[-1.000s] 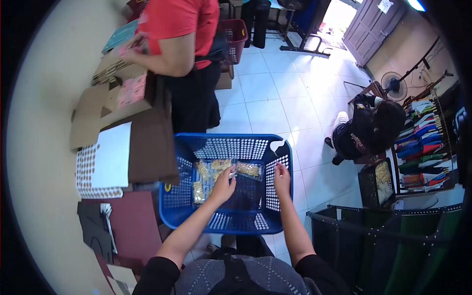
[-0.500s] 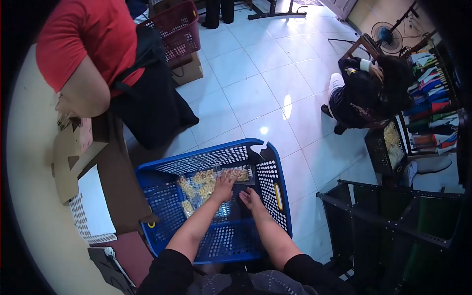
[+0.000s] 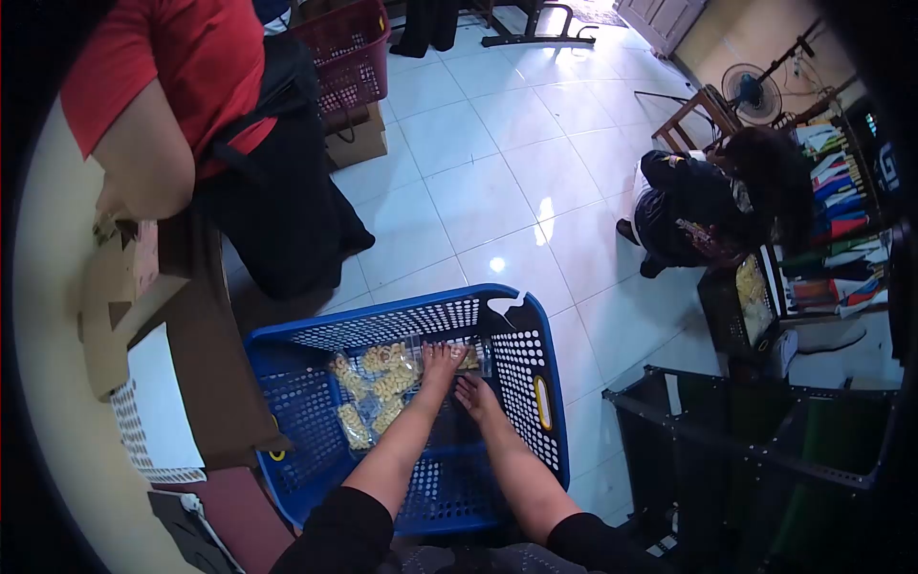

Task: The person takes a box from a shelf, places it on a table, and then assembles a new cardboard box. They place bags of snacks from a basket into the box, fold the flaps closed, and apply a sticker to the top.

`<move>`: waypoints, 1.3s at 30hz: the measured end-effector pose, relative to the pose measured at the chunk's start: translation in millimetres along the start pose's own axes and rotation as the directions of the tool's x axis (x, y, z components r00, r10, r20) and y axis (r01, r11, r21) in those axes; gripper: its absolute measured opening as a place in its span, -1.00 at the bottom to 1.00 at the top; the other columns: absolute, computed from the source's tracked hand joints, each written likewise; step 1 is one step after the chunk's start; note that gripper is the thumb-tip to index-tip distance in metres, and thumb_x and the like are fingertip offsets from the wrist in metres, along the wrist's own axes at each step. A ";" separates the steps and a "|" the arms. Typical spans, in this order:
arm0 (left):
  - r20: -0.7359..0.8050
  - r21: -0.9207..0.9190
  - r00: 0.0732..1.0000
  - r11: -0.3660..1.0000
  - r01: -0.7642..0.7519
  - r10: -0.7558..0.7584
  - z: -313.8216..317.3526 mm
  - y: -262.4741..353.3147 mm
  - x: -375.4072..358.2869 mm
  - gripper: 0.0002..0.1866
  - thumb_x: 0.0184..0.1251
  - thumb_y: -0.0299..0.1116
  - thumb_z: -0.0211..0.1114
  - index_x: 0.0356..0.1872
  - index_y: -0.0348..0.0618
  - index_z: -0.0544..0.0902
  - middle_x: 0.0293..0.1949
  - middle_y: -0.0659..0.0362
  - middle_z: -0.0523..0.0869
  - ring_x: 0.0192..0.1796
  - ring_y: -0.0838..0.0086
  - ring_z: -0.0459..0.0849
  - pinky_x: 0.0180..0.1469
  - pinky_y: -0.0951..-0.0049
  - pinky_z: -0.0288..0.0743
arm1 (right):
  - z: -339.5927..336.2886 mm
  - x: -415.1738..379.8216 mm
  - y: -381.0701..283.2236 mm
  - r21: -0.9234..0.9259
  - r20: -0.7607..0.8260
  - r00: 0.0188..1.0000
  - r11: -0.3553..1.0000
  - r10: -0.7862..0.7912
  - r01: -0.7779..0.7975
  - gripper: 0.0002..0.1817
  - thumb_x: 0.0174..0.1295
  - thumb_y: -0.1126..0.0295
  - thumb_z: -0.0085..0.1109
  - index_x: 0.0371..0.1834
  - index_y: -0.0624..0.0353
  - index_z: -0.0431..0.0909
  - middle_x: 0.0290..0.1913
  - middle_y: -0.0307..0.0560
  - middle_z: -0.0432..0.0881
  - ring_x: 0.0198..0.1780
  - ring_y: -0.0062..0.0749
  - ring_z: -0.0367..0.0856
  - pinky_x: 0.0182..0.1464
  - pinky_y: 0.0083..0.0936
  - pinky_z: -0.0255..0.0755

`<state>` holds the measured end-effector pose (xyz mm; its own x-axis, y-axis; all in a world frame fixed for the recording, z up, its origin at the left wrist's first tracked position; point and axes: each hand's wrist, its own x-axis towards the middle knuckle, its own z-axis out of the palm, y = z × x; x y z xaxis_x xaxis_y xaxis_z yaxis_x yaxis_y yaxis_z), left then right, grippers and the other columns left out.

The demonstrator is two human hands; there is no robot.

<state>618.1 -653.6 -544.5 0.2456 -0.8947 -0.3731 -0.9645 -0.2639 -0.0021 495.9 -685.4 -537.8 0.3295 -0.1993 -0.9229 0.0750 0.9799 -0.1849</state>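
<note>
A blue plastic basket (image 3: 382, 319) with perforated walls stands in front of me. Several clear bags of pale food pieces (image 3: 390, 385) lie on its floor, toward the left and far side. My left hand (image 3: 442, 364) rests with fingers spread on a clear bag at the far wall. Just right of it and nearer to me, my right hand (image 3: 473, 394) is held palm inward, fingers apart, with nothing visible in it. A long clear packet (image 3: 471, 358) lies at the far right, partly under my left hand.
A person in a red shirt (image 3: 215, 77) stands at the left by boxes (image 3: 134, 287). Another person in black (image 3: 684, 210) is at the right near a black crate (image 3: 732, 306). A black metal rack (image 3: 746, 440) stands at the lower right; a red basket (image 3: 359, 67) is behind.
The view has shifted slightly. The person in black has turned and bent toward the crate. My hands stay close together in the basket, the left still over the bags.
</note>
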 end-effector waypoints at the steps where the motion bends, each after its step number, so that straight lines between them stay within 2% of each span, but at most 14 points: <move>1: 0.001 -0.009 1.000 1.000 0.007 -0.007 9.2 -0.2 -2.4 -0.39 0.30 -0.36 0.00 0.38 0.38 0.16 0.24 -0.08 0.37 0.28 0.02 0.33 0.34 -0.29 -0.14 | -0.6 0.8 6.9 -0.022 0.025 1.000 1.000 0.006 -0.005 -0.50 0.29 0.17 -0.05 0.27 0.11 0.28 0.21 -0.08 0.38 0.22 -0.22 0.32 0.28 -0.28 0.23; 6: -0.091 -0.111 0.996 0.994 0.013 -0.023 3.4 15.0 -20.0 -0.39 0.24 -0.30 0.04 0.36 0.31 0.23 0.02 -0.05 0.48 0.07 0.10 0.46 0.30 -0.30 -0.07 | 9.7 -16.4 0.6 0.067 0.010 0.993 0.991 -0.119 0.119 -0.69 0.22 0.16 -0.06 -0.05 0.06 0.39 0.09 -0.14 0.43 0.12 -0.33 0.38 0.09 -0.42 0.24; 9: -0.211 -0.090 0.972 0.992 0.085 -0.103 -35.2 25.3 -48.0 -0.37 0.20 -0.25 0.06 0.37 0.15 0.24 -0.10 0.02 0.52 -0.04 0.16 0.51 0.23 -0.32 0.04 | 24.5 -13.9 6.1 0.225 -0.195 0.955 0.937 -0.225 0.267 -0.62 0.30 0.17 -0.19 0.02 0.23 0.29 0.02 0.13 0.49 -0.01 -0.20 0.54 -0.07 -0.46 0.44; 11: -0.226 -0.168 0.953 0.972 0.165 -0.200 -80.8 23.0 -73.8 -0.35 0.20 -0.30 0.07 0.38 0.00 0.20 -0.09 -0.01 0.54 -0.05 0.13 0.53 0.22 -0.10 0.21 | 67.6 -81.5 2.5 0.299 -0.254 0.870 0.821 -0.423 0.486 -0.72 0.38 0.29 -0.33 -0.07 0.31 0.18 -0.18 0.28 0.57 -0.20 -0.12 0.62 -0.15 -0.38 0.52; 13: -0.050 -0.687 0.952 0.703 0.186 -0.301 -142.5 4.1 -103.5 -0.39 0.28 -0.34 0.00 0.38 -0.10 0.13 0.03 -0.07 0.51 -0.07 0.07 0.56 0.17 0.04 0.32 | 77.5 -119.3 1.5 0.154 -0.120 0.849 0.835 -0.515 0.528 -0.76 0.37 0.27 -0.24 -0.02 0.16 0.21 -0.11 0.14 0.60 -0.26 -0.21 0.62 -0.12 -0.41 0.47; 15: -0.097 -0.846 0.936 0.524 0.101 -0.338 -179.4 -17.0 -144.0 -0.43 0.37 -0.37 -0.07 0.39 -0.14 0.07 0.07 -0.04 0.51 -0.01 0.17 0.55 0.11 0.29 0.38 | 80.8 -140.4 3.2 -0.032 0.093 0.772 0.773 -0.629 0.634 -0.74 0.38 0.26 -0.15 0.00 0.16 0.22 -0.19 0.05 0.59 -0.26 -0.27 0.62 -0.09 -0.43 0.46; 16: -0.032 -0.986 0.924 0.165 0.034 -0.382 -190.1 -27.5 -167.9 -0.45 0.40 -0.36 -0.10 0.39 -0.16 0.06 0.11 -0.01 0.48 0.05 0.24 0.51 0.13 0.34 0.35 | 93.0 -164.4 3.2 -0.068 0.147 0.785 0.785 -0.602 0.615 -0.73 0.37 0.23 -0.06 -0.01 0.14 0.25 -0.26 -0.06 0.58 -0.25 -0.35 0.61 -0.09 -0.48 0.45; 17: 0.034 -0.975 0.918 -0.215 -0.056 -0.395 -196.6 -34.4 -190.9 -0.47 0.43 -0.35 -0.12 0.38 -0.19 0.06 0.14 0.02 0.45 0.10 0.31 0.47 0.15 0.40 0.32 | 102.0 -187.4 4.9 -0.125 0.219 0.790 0.786 -0.573 0.605 -0.73 0.37 0.20 -0.05 -0.04 0.13 0.32 -0.25 -0.11 0.58 -0.22 -0.39 0.60 -0.08 -0.53 0.43; 21: 0.004 -0.875 0.860 -0.418 -0.244 -0.511 -213.0 -50.8 -299.7 -0.50 0.47 -0.25 -0.10 0.35 -0.13 0.08 0.21 0.08 0.34 0.25 0.42 0.32 0.24 0.47 0.21 | 146.8 -280.8 44.6 -0.293 0.541 0.776 0.792 -0.325 0.536 -0.65 0.37 0.16 -0.03 0.07 0.16 0.38 -0.06 -0.13 0.52 -0.03 -0.54 0.48 0.02 -0.58 0.37; 23: 0.143 -0.767 0.838 -0.595 -0.242 -0.526 -253.4 -42.0 -365.2 -0.49 0.45 -0.23 -0.06 0.35 -0.09 0.11 0.25 0.11 0.31 0.30 0.41 0.29 0.27 0.40 0.23 | 160.5 -325.9 87.7 -0.350 0.781 0.598 0.668 -0.179 0.657 -0.62 0.37 0.19 -0.03 0.13 0.20 0.35 0.05 -0.14 0.47 0.06 -0.59 0.40 0.04 -0.61 0.34; 29: 0.128 -0.714 0.547 -0.459 -0.528 -0.828 -238.4 -15.7 -536.1 -0.51 0.47 -0.24 0.00 0.34 -0.08 0.14 0.16 0.14 0.43 0.18 0.46 0.44 0.16 0.46 0.36 | 164.9 -416.0 238.1 -0.443 0.883 0.461 0.477 0.087 0.759 -0.65 0.32 0.28 0.09 0.06 0.29 0.42 -0.14 -0.14 0.59 -0.13 -0.58 0.53 -0.06 -0.60 0.40; 31: 0.070 -0.707 0.349 -0.294 -0.644 -0.934 -222.6 -2.9 -590.4 -0.54 0.44 -0.23 0.06 0.26 -0.14 0.22 0.11 0.13 0.46 0.13 0.48 0.45 0.15 0.48 0.35 | 150.6 -442.1 290.4 -0.430 0.902 0.396 0.421 0.170 0.798 -0.67 0.33 0.28 0.08 0.02 0.30 0.44 -0.16 -0.16 0.60 -0.13 -0.60 0.51 -0.07 -0.61 0.40; 37: 0.118 -0.664 -0.031 -0.056 -0.746 -0.992 -179.4 43.5 -767.2 -0.63 0.47 -0.31 -0.01 0.19 -0.25 0.28 0.06 0.12 0.50 0.08 0.49 0.48 0.12 0.49 0.35 | 95.2 -537.6 454.0 -0.358 0.895 0.238 0.289 0.377 0.888 -0.66 0.42 0.20 -0.10 -0.05 0.28 0.47 -0.20 -0.25 0.58 -0.16 -0.66 0.46 -0.08 -0.64 0.38; 39: 0.058 -0.791 -0.161 0.053 -0.610 -0.985 -169.1 68.6 -823.4 -0.54 0.50 -0.21 -0.11 0.28 -0.27 0.21 0.13 0.09 0.45 0.16 0.47 0.42 0.22 0.47 0.28 | 71.6 -571.2 499.1 -0.349 0.882 0.209 0.288 0.423 0.892 -0.60 0.42 0.13 -0.13 -0.15 0.31 0.49 -0.36 -0.15 0.59 -0.29 -0.60 0.47 -0.18 -0.54 0.40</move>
<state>366.0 4.0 -80.5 0.9052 0.4249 0.0079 -0.1242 0.2468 0.9611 412.5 -83.1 -78.8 0.9305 0.3653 0.0269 -0.0134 0.1074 -0.9941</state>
